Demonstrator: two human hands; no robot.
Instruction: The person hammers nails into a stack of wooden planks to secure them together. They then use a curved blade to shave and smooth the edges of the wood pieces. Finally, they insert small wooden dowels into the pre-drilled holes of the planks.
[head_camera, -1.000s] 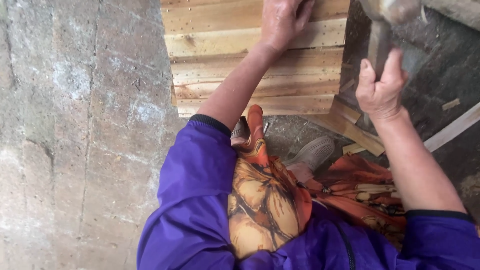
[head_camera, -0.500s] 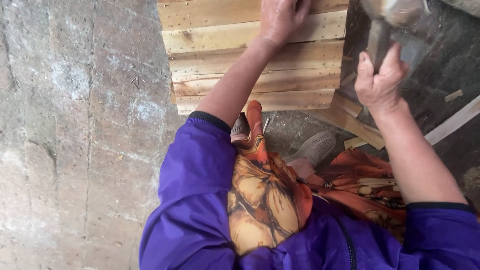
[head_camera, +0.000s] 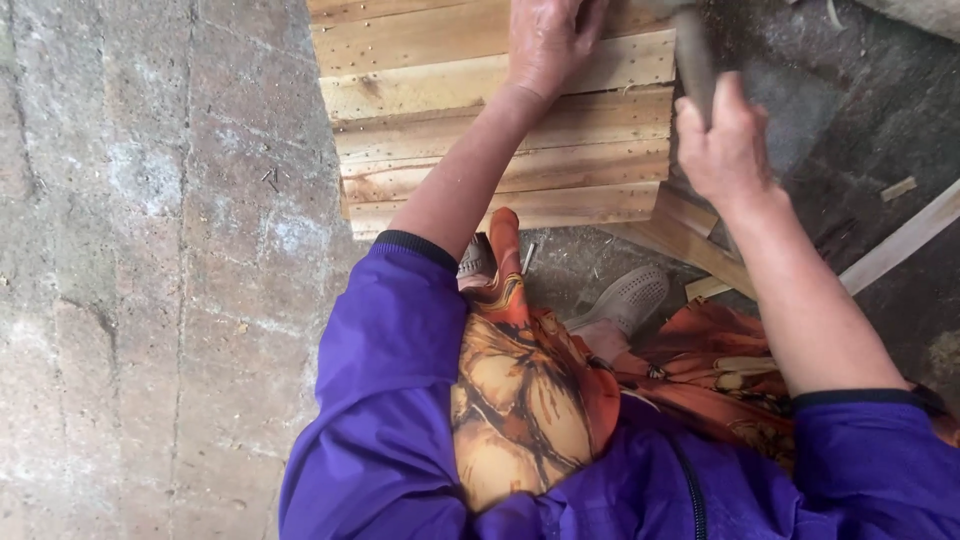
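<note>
Hammer handle (head_camera: 694, 62) apparently inside right fingers (head_camera: 722, 120).

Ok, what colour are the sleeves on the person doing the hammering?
Purple, with dark cuffs. The left sleeve shows it best in the head view.

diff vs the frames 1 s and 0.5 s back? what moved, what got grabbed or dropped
The right hand has come in leftward toward the wooden slat panel, swinging the hammer handle with it; the hammer head, visible before, is now out of frame. Nothing taken or released. The left hand stays pressed flat on the slats; the panel, scrap wood strips and shoe are unmoved.
</note>
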